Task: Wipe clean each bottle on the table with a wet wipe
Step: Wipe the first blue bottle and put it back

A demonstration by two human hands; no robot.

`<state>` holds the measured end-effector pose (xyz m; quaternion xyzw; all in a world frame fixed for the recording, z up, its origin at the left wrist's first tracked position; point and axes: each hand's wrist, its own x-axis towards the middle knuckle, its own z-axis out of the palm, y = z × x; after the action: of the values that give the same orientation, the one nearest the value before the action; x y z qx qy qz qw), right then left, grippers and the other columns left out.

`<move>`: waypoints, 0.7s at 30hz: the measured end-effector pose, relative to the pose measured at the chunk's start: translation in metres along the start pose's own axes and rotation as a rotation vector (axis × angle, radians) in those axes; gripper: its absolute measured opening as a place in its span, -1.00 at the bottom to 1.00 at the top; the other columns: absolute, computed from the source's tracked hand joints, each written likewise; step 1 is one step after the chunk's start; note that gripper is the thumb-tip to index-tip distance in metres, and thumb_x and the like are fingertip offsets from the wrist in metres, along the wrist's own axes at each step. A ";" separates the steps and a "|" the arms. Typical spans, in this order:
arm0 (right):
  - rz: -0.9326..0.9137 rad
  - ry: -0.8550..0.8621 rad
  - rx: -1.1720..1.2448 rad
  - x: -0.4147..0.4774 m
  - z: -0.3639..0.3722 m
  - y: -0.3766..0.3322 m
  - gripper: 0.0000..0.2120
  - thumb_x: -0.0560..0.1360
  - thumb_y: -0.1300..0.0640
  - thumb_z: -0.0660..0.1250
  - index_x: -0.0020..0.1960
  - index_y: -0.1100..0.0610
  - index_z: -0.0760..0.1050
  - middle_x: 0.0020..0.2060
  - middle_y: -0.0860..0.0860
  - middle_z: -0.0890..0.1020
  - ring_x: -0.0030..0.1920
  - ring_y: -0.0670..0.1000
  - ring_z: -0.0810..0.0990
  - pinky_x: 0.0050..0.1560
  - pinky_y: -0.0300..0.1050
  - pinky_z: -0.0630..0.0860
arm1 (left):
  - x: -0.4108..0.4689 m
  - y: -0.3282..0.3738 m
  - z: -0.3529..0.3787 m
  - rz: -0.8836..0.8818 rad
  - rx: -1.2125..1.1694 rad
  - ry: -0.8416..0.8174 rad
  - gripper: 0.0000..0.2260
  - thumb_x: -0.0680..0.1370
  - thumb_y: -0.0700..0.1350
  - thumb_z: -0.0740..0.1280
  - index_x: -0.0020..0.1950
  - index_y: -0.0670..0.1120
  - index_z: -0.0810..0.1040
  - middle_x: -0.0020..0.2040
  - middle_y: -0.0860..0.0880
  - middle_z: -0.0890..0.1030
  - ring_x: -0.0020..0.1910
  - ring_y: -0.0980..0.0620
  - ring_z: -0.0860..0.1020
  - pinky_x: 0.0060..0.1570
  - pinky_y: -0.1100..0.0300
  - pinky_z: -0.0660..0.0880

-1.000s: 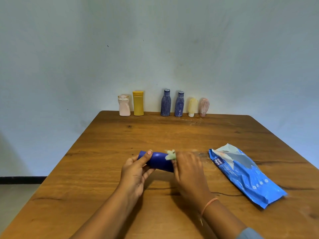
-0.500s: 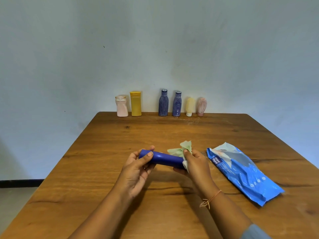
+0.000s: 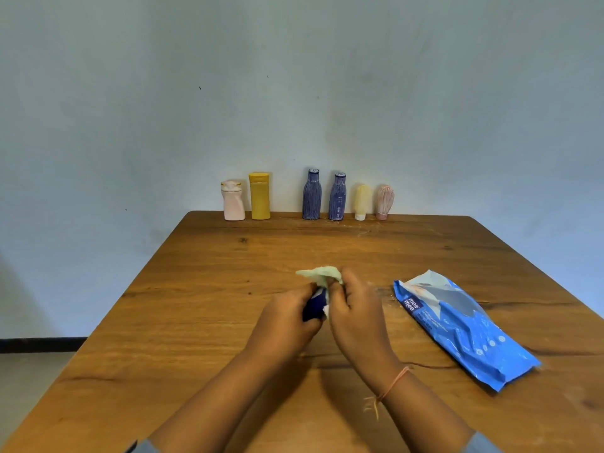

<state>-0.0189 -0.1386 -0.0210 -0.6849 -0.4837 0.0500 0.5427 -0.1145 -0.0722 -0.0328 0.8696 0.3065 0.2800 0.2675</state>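
My left hand (image 3: 283,317) grips a dark blue bottle (image 3: 314,305) over the middle of the wooden table (image 3: 196,308); only a short part of it shows between my hands. My right hand (image 3: 354,307) holds a pale wet wipe (image 3: 322,274) bunched against the bottle's far end. Along the table's far edge stand a pink bottle (image 3: 233,200), a yellow bottle (image 3: 260,195), two blue striped bottles (image 3: 311,194) (image 3: 337,197), a cream bottle (image 3: 362,202) and a pinkish ribbed bottle (image 3: 384,202).
A blue wet-wipe pack (image 3: 457,325) lies flat on the table to the right of my hands. A plain wall rises directly behind the row of bottles. The floor shows at the lower left beyond the table's edge.
The blue bottle has turned from lying sideways to pointing away from me. My hands have come closer together, and the wipe now sits over the bottle's far end.
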 end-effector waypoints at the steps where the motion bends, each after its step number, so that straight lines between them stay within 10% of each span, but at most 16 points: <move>1: 0.083 0.001 0.132 0.003 -0.003 0.001 -0.83 0.57 0.23 0.16 -0.09 0.06 0.49 -0.25 -0.03 0.56 -0.28 -0.15 0.50 -0.27 -0.33 0.43 | 0.000 -0.002 0.000 -0.005 -0.022 0.014 -0.74 0.41 -0.17 0.40 0.07 0.03 0.54 -0.16 0.14 0.55 -0.13 0.14 0.55 -0.21 0.42 0.35; 4: 0.239 0.133 0.392 0.015 -0.017 0.004 -0.78 0.57 0.25 0.17 0.05 0.01 0.53 -0.12 -0.07 0.63 -0.13 -0.12 0.61 -0.12 -0.10 0.58 | 0.001 -0.013 -0.001 -0.035 -0.131 0.063 -0.73 0.41 -0.22 0.42 0.08 -0.02 0.55 -0.11 0.09 0.62 -0.09 0.07 0.57 -0.12 0.28 0.41; 7: 0.044 0.195 0.151 0.015 -0.027 0.004 -0.71 0.53 0.34 0.17 0.09 0.06 0.55 -0.11 -0.03 0.66 -0.26 -0.22 0.55 -0.26 -0.39 0.45 | 0.003 -0.015 -0.003 -0.044 -0.228 0.087 -0.70 0.43 -0.25 0.41 0.12 -0.01 0.54 -0.06 0.06 0.64 -0.06 0.12 0.57 0.01 0.18 0.45; 12: -0.410 -0.077 -0.254 -0.010 -0.005 0.001 -0.52 0.37 0.29 0.05 0.23 0.29 0.48 0.22 0.19 0.54 0.28 0.07 0.46 0.41 -0.15 0.14 | 0.007 -0.011 -0.004 -0.058 -0.284 0.095 -0.63 0.44 -0.34 0.35 0.13 0.05 0.51 -0.10 0.13 0.61 -0.10 0.21 0.58 -0.04 0.26 0.48; 21: -0.401 -0.213 -0.477 -0.007 -0.003 0.004 -0.46 0.38 0.25 0.02 0.33 0.36 0.34 0.29 0.27 0.44 0.33 0.20 0.39 0.42 -0.01 -0.12 | 0.001 -0.014 -0.003 -0.058 -0.249 0.107 -0.66 0.45 -0.32 0.33 0.12 0.03 0.51 -0.03 -0.01 0.62 -0.05 0.10 0.58 0.00 0.19 0.53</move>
<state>-0.0190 -0.1456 -0.0261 -0.6747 -0.6612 -0.1012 0.3122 -0.1210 -0.0614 -0.0394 0.8043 0.3080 0.3541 0.3646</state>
